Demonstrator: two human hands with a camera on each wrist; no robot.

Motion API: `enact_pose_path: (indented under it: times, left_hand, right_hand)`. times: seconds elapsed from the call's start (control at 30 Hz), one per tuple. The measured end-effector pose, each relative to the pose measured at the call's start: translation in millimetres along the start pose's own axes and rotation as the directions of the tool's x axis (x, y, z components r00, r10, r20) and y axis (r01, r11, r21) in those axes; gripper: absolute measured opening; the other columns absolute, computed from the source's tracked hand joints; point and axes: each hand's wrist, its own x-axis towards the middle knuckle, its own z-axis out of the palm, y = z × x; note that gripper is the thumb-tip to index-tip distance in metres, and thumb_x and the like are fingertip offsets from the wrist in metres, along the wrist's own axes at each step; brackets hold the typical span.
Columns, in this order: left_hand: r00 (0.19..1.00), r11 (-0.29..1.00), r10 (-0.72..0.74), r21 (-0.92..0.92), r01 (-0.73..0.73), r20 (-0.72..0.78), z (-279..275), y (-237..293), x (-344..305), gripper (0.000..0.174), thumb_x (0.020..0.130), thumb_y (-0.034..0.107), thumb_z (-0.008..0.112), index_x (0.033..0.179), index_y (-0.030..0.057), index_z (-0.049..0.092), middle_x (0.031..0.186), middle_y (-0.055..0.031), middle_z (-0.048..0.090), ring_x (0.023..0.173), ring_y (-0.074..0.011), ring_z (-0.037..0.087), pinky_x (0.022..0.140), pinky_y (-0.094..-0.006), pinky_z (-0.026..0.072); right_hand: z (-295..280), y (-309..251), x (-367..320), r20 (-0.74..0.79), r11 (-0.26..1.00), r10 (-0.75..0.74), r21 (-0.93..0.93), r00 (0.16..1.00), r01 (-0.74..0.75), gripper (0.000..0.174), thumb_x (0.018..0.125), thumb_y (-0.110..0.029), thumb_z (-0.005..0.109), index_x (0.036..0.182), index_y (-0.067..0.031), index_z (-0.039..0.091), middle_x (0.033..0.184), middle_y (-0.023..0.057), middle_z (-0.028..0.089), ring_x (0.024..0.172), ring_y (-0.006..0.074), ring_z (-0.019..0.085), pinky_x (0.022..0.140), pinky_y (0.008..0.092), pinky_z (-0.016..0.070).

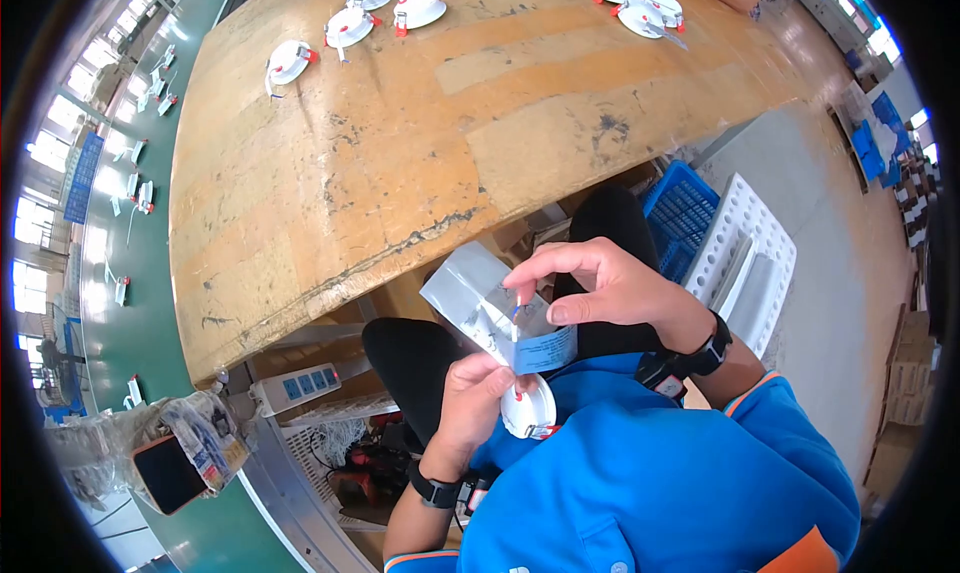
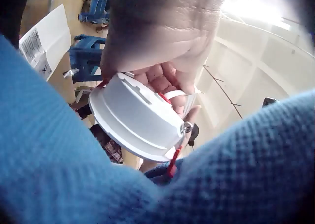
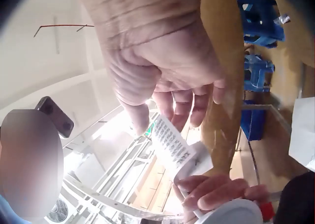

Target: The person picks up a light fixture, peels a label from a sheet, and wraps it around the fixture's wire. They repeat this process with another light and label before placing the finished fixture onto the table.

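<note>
Below the near edge of a worn workbench (image 1: 330, 213), the left hand (image 1: 470, 401), fingers curled, grips a white round lamp (image 1: 530, 411) just in front of a blue shirt (image 1: 690, 453); a printed sheet (image 1: 465, 285) extends beyond it. The right hand (image 1: 618, 288) is over the sheet, thumb and forefinger apart; whether either touches it, I cannot tell from here. Similar lamps (image 1: 420, 13) lie on the far benchtop

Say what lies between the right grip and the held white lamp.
A printed sheet lies between the right grip and the white lamp, as the head view shows.
</note>
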Motion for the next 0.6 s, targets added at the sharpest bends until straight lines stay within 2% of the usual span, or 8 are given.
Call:
enact_pose_path:
  times: [0.1, 0.17, 0.2, 0.27, 0.3, 0.4, 0.53, 0.6]
  left_hand:
    - [0.99, 0.994, -0.102, -0.029, 0.105, 0.099, 3, 1, 9, 0.024, 0.084, 0.019, 0.059, 0.091, -0.0034, 0.061, 0.083, -0.011, 0.063, 0.074, -0.0158, 0.059, 0.071, -0.028, 0.0475]
    - [0.969, 0.983, -0.135, -0.097, 0.158, 0.207, -4, -7, 12, 0.03, 0.084, 0.021, 0.059, 0.1, -0.0045, 0.059, 0.09, -0.0116, 0.062, 0.078, -0.0152, 0.059, 0.074, -0.0286, 0.0472]
    - [0.981, 0.984, -0.15, -0.073, 0.16, 0.121, 3, -5, 13, 0.032, 0.084, 0.022, 0.059, 0.102, -0.0046, 0.057, 0.092, -0.0116, 0.062, 0.08, -0.0151, 0.059, 0.075, -0.0286, 0.0471]
    - [0.983, 0.985, -0.173, -0.027, 0.172, -0.061, 22, -2, 12, 0.036, 0.085, 0.024, 0.058, 0.106, -0.0048, 0.055, 0.096, -0.0117, 0.061, 0.084, -0.0148, 0.059, 0.077, -0.0286, 0.0468]
    - [0.988, 0.99, -0.142, -0.026, 0.141, -0.055, 18, -4, 11, 0.033, 0.085, 0.019, 0.058, 0.108, -0.0034, 0.053, 0.101, -0.0115, 0.06, 0.088, -0.0135, 0.058, 0.08, -0.0272, 0.0461]
    - [0.962, 0.992, 0.112, 0.088, -0.093, -0.248, 15, -16, 4, 0.026, 0.084, 0.011, 0.058, 0.107, -0.002, 0.054, 0.1, -0.0108, 0.061, 0.087, -0.0126, 0.058, 0.078, -0.0251, 0.0462]
    - [0.926, 0.965, 0.218, 0.211, -0.158, -0.307, 23, -17, -1, 0.019, 0.085, 0.005, 0.056, 0.102, -0.0015, 0.056, 0.091, -0.0093, 0.063, 0.079, -0.0122, 0.06, 0.074, -0.0247, 0.0478]
    - [0.925, 0.989, 0.14, 0.086, -0.117, -0.353, 25, -19, 2, 0.018, 0.085, 0.004, 0.055, 0.102, -0.0014, 0.057, 0.09, -0.0101, 0.063, 0.078, -0.0141, 0.06, 0.073, -0.0263, 0.0485]
  right_hand:
    - [0, -6, 8, 0.11, 0.996, -0.056, -0.058, 0.992, 0.062, 0.018, 0.076, -0.017, 0.065, 0.09, -0.0053, 0.067, 0.084, 0.0062, 0.063, 0.084, 0.0151, 0.057, 0.076, 0.0274, 0.0427]
    - [5, -11, 11, 0.071, 0.996, -0.058, -0.068, 0.996, 0.062, 0.012, 0.075, -0.016, 0.067, 0.083, -0.0064, 0.068, 0.078, 0.004, 0.063, 0.083, 0.0163, 0.056, 0.076, 0.0278, 0.0413]
    - [6, -14, 11, 0.056, 0.995, -0.058, -0.072, 0.997, 0.062, 0.009, 0.075, -0.015, 0.067, 0.079, -0.007, 0.069, 0.075, 0.0029, 0.063, 0.083, 0.0169, 0.056, 0.076, 0.028, 0.0406]
    - [6, -16, 10, 0.025, 0.95, -0.166, -0.266, 0.986, 0.167, 0.01, 0.074, -0.017, 0.068, 0.078, -0.0084, 0.068, 0.075, 0.0015, 0.063, 0.082, 0.0165, 0.056, 0.076, 0.0291, 0.0393]
    - [6, -16, 9, 0.018, 0.909, -0.221, -0.36, 0.975, 0.212, 0.01, 0.074, -0.019, 0.068, 0.077, -0.0091, 0.068, 0.074, 0.0007, 0.063, 0.082, 0.0163, 0.056, 0.076, 0.0297, 0.0386]
    - [10, -13, 4, -0.021, 0.877, -0.211, -0.446, 0.977, 0.18, 0.009, 0.074, -0.02, 0.068, 0.076, -0.0107, 0.068, 0.074, -0.0004, 0.063, 0.08, 0.0156, 0.055, 0.079, 0.0308, 0.0358]
    - [16, -10, 4, -0.081, 0.839, -0.179, -0.532, 0.981, 0.11, 0.009, 0.075, -0.019, 0.067, 0.077, -0.0106, 0.067, 0.075, -0.0008, 0.062, 0.078, 0.0152, 0.053, 0.081, 0.031, 0.0342]
    - [20, -7, 6, -0.103, 0.823, -0.173, -0.561, 0.979, 0.086, 0.008, 0.075, -0.019, 0.066, 0.077, -0.0108, 0.067, 0.076, -0.0012, 0.061, 0.078, 0.0152, 0.053, 0.081, 0.0312, 0.0339]
